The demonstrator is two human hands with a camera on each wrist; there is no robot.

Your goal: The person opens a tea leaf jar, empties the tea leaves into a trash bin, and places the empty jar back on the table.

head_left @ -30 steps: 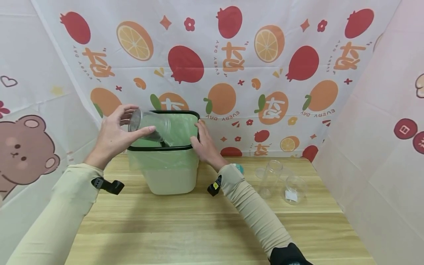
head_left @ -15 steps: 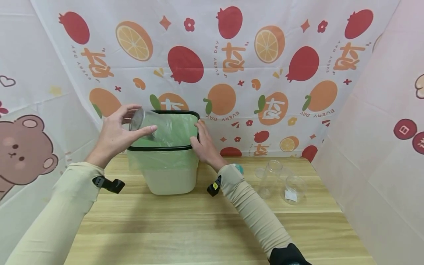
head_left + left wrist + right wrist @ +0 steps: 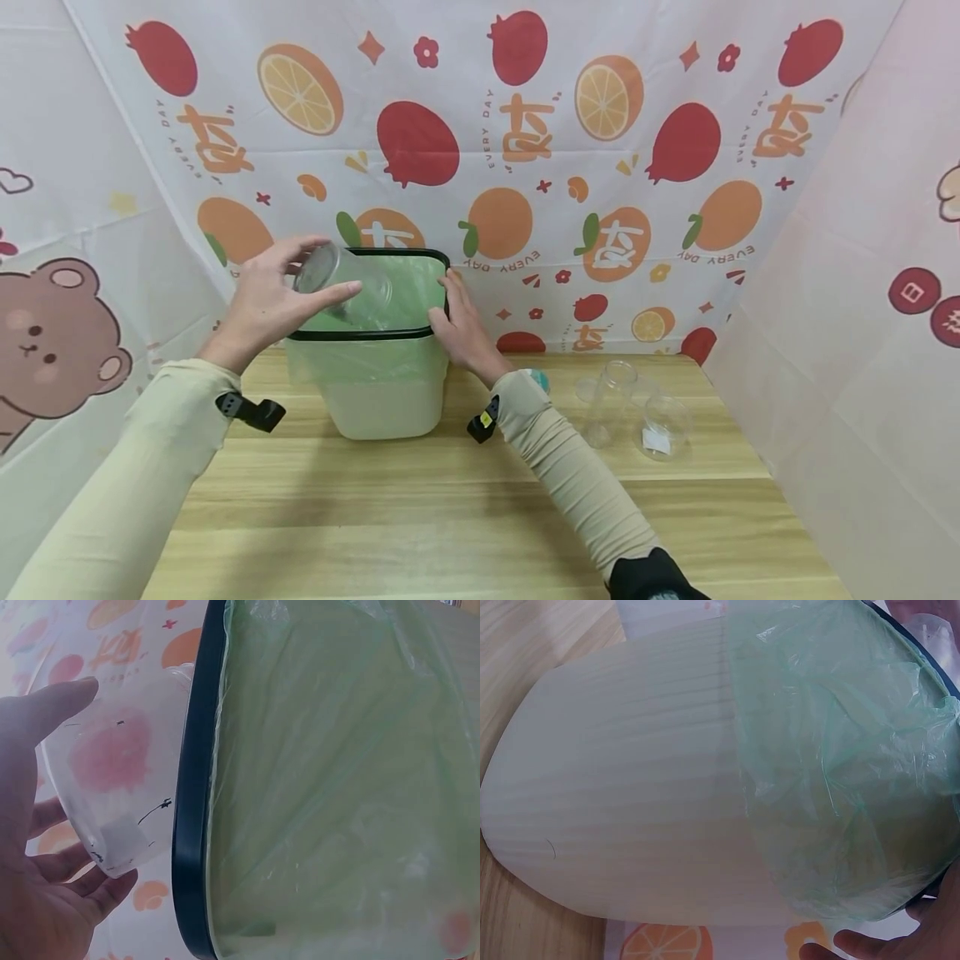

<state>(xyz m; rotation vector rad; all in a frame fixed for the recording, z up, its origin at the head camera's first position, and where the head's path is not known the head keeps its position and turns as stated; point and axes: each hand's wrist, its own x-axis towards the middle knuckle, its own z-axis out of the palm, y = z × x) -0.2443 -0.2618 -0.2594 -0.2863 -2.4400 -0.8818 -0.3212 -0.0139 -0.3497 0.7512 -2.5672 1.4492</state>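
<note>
My left hand (image 3: 266, 292) grips a clear plastic jar (image 3: 348, 287) between thumb and fingers. The jar is tipped, its base raised to the left and its mouth down inside the trash bin. A few dark bits cling to the jar's wall (image 3: 120, 769) in the left wrist view. Pale and upright, the trash bin (image 3: 390, 410) has a black rim (image 3: 367, 336) and a green bag (image 3: 832, 750) folded over its edge. At the bin's right side, my right hand (image 3: 468, 333) holds the rim; its fingers show at the lower corner of the right wrist view. The bin's bottom is hidden.
Right of the bin, a tall clear container (image 3: 609, 408) and a rounder clear one with a white label (image 3: 656, 440) are on the wooden table (image 3: 480, 517). A teal round thing (image 3: 538, 381) is partly behind my right sleeve. Patterned cloth (image 3: 555, 200) hangs close behind.
The dark contents seen in the jar one second ago have gone from it, leaving it see-through. The left hand has tilted it slightly more; the right hand has stayed on the rim.
</note>
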